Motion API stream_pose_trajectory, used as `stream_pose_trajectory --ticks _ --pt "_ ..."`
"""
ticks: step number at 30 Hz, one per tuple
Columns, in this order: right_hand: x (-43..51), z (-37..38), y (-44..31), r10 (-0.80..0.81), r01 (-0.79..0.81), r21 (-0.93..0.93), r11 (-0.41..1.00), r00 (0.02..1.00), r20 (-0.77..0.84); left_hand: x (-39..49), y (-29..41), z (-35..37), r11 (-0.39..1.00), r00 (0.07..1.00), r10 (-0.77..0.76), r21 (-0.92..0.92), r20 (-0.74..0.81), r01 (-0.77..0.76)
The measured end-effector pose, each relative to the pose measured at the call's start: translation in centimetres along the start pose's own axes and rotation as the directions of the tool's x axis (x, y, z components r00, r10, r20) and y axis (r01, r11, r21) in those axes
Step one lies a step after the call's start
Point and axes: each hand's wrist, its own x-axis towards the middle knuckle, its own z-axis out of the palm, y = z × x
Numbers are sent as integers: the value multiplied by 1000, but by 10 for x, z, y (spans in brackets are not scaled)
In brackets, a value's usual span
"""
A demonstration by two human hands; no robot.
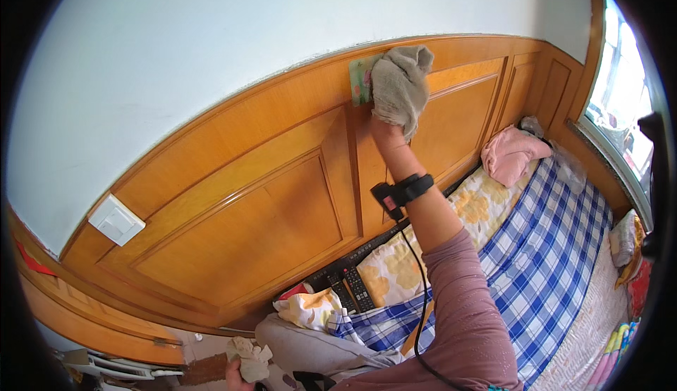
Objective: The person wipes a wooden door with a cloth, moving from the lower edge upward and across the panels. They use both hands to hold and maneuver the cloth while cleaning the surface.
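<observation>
A grey-beige cloth [402,84] covers the fingers of my right hand [387,131], leaving only the heel of the hand and wrist bare. The cloth lies against the upper part of the varnished wood wall panelling [296,206]. Beside it, on the wood, is a greenish printed sticker or card [361,81], its right part hidden by the cloth. A black strap with a small device [399,192] and cable circles my right forearm. Low in the view, my left hand [236,376], partly cut off by the edge, grips a crumpled pale cloth [249,358].
Below the panelling, a blue checked cloth [550,227] and a floral cover [470,200] lie on a long seat or bed. Two remote controls [359,288] and a pink cloth [512,153] rest there. A white switch [116,220] is at left, a window [621,89] at right.
</observation>
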Motion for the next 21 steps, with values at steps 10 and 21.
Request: stream_pose_trajectory --ticks 10,21 --pt "111 -36 65 362 -166 -795 583 929 72 -22 -11 7 998 999 34 44 -4 -34" --pt "-1 -25 -26 130 -114 225 968 990 -55 -13 2 -28 997 988 44 -62 -147 -54"
